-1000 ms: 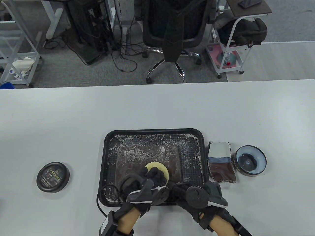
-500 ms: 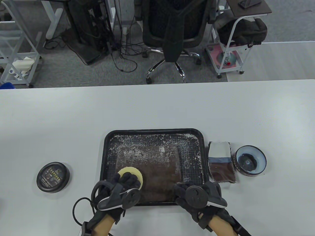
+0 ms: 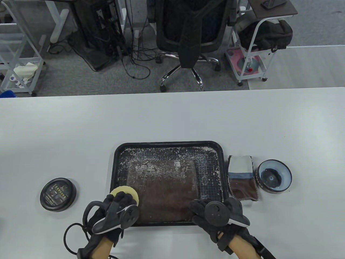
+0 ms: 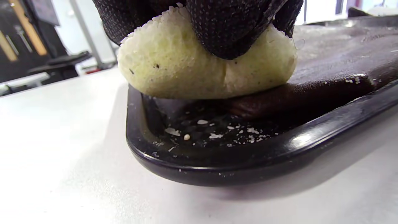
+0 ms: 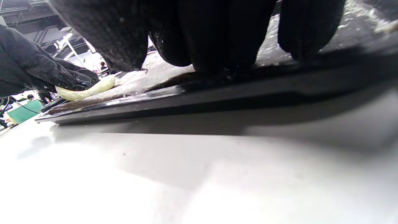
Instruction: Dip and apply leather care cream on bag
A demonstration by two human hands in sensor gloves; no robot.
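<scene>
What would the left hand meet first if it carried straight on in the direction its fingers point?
Probably the black tray's left rim. The left hand grips the round yellow sponge at the brown leather bag's near-left corner, fingers pointing away and slightly right; depth is unclear.

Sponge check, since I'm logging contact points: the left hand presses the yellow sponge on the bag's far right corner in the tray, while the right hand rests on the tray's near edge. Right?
Not quite. The left hand presses the yellow sponge at the bag's near left corner, half over the tray's floor, as the table view and left wrist view show. The right hand does rest on the tray's near edge.
</scene>
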